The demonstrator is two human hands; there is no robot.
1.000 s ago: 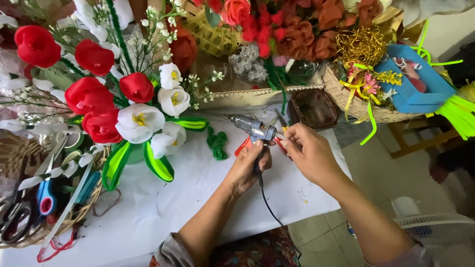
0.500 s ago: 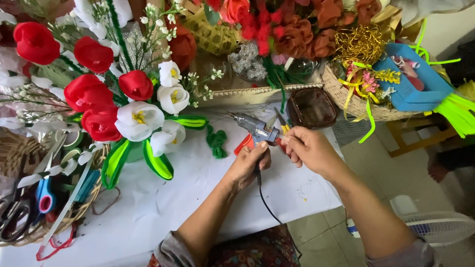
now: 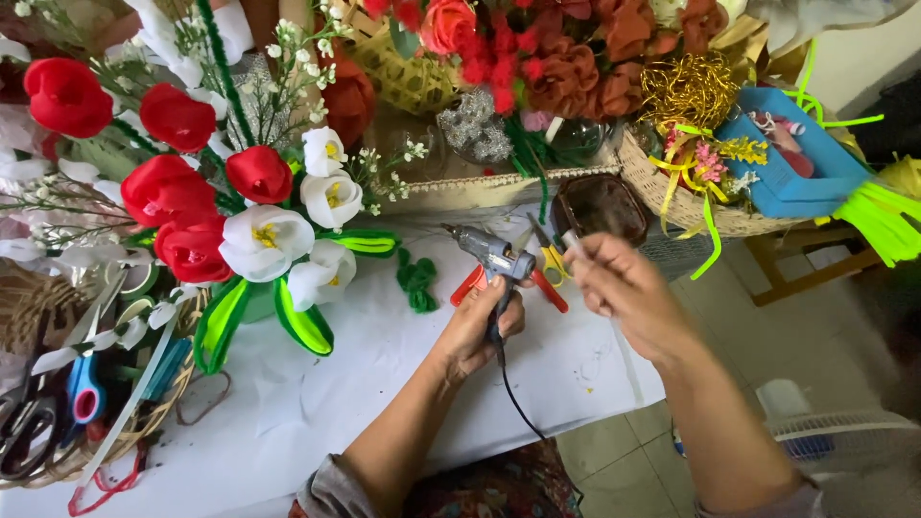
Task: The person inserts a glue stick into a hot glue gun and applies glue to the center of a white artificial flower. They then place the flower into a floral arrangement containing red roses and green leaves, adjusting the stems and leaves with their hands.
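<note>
Over the white table (image 3: 317, 403), near its far right corner, the left hand (image 3: 480, 331) is clenched round the grip of a grey glue gun (image 3: 494, 259), holding it clear of the cloth. The gun's long axis runs roughly level, nozzle pointing left and slightly away, toward the bouquet (image 3: 240, 211) of red and white flowers; its black cord (image 3: 518, 403) drops from the grip past the table edge.

Just right of the gun, the right hand (image 3: 628, 293) pinches a thin, pale stick (image 3: 573, 242) between thumb and fingers (image 3: 597, 257). What the stick is made of cannot be told. It tilts up and to the left, its free end aimed at the rear of the gun, close to it but not touching as far as can be seen. So the stick lies to the right of the gun's back end, nearly in line with the barrel, and the right hand is the nearer one to that opening.

Red-handled pliers (image 3: 542, 278) lie on the table beneath and between both hands. A coil of green wire (image 3: 417, 283) sits left of them, and a brown dish (image 3: 600, 206) stands just beyond the right hand.
</note>
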